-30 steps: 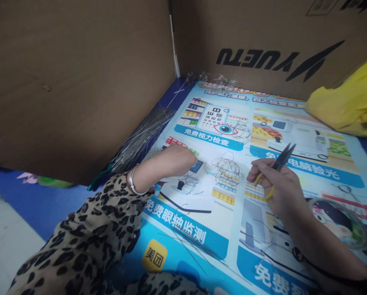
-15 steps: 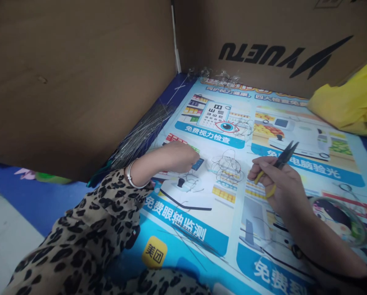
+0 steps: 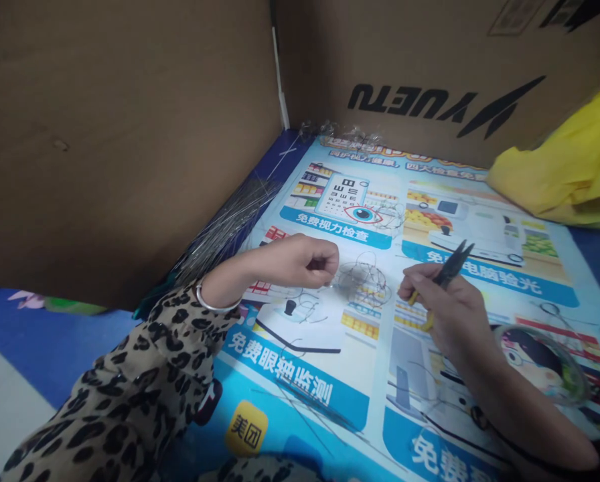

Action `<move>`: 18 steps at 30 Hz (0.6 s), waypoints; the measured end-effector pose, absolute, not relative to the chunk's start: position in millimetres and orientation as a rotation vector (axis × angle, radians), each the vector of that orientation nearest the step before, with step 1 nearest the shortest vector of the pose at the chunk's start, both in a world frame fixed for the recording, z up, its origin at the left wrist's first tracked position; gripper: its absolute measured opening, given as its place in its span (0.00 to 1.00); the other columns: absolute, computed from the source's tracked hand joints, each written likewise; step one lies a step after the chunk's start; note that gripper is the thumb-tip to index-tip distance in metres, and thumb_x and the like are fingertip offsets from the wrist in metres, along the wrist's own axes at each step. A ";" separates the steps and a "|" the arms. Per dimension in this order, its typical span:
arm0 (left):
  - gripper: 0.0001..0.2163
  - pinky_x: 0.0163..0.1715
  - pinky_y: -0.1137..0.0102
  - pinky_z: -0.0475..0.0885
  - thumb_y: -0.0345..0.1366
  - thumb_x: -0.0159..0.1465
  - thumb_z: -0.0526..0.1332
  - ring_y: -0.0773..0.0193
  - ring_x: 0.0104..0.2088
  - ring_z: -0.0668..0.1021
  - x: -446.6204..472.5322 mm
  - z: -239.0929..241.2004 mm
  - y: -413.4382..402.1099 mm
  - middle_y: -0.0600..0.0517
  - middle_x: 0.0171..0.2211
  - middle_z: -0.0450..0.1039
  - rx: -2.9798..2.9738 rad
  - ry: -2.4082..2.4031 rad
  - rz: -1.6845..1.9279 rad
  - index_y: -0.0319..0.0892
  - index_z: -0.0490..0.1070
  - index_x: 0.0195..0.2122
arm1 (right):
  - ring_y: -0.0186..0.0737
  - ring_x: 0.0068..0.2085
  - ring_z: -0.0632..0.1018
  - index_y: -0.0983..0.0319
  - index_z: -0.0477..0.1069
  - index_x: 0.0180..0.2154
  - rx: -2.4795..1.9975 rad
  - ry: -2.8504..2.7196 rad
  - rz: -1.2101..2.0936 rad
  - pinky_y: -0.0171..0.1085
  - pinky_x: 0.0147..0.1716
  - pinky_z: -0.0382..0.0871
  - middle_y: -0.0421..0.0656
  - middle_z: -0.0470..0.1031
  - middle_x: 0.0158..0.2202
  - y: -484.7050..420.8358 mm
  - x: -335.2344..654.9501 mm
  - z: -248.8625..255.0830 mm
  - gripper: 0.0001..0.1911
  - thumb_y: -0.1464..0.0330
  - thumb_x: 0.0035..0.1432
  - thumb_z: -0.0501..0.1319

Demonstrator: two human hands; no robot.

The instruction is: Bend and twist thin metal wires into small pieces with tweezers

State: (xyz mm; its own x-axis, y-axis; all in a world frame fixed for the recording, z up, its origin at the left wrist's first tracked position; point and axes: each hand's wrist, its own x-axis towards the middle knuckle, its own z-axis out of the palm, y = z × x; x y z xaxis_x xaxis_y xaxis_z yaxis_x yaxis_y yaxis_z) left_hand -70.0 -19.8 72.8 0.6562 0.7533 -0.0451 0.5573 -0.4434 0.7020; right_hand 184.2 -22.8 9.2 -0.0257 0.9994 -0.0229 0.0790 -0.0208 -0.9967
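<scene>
The fingers of the left hand (image 3: 300, 260) were curled into a loose fist, pinching a thin wire at the edge of a tangle of wire loops (image 3: 364, 281) that lay on the printed poster (image 3: 330, 375) covering the surface. Whether the pinch lifted the tangle clear of the poster could not be told. The right hand (image 3: 448, 311) was closed around the yellow handles of small black pliers (image 3: 445, 273), whose dark tips pointed up and away, just right of the tangle and apart from it. A silver bangle (image 3: 210, 302) circled the left wrist above a leopard-print sleeve (image 3: 144, 381). A bundle of straight wires (image 3: 224, 227) lay along the cardboard wall (image 3: 119, 134) on the left. A clear bowl (image 3: 546, 361) stood near the right forearm, and a yellow bag (image 3: 561, 174) rested at the far right against the lettered box (image 3: 430, 67).
</scene>
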 end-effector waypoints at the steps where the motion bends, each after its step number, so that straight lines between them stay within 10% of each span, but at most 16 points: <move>1: 0.03 0.25 0.77 0.61 0.28 0.54 0.53 0.73 0.25 0.68 -66.8 71.7 -21.0 0.55 0.26 0.69 2.126 1.044 0.435 0.39 0.64 0.29 | 0.34 0.28 0.71 0.59 0.69 0.30 -1.285 -1.327 1.203 0.35 0.30 0.64 0.38 0.69 0.23 -25.7 182.8 12.3 0.06 0.64 0.50 0.61; 18: 0.06 0.23 0.77 0.64 0.33 0.55 0.59 0.76 0.20 0.70 -9.9 60.2 -53.2 0.53 0.24 0.70 1.069 0.873 0.629 0.36 0.63 0.26 | 0.34 0.31 0.74 0.57 0.70 0.36 -1.062 -1.510 1.407 0.35 0.34 0.68 0.39 0.73 0.29 -56.9 163.1 42.3 0.09 0.64 0.50 0.61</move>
State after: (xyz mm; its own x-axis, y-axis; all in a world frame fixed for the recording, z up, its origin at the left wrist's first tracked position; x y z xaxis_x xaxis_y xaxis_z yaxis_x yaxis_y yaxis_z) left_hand -9.9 -53.2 60.2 0.5237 0.7980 -0.2981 -0.0302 0.3672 0.9297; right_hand 163.1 -56.9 42.3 -0.3297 0.9440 0.0095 0.0575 0.0302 -0.9979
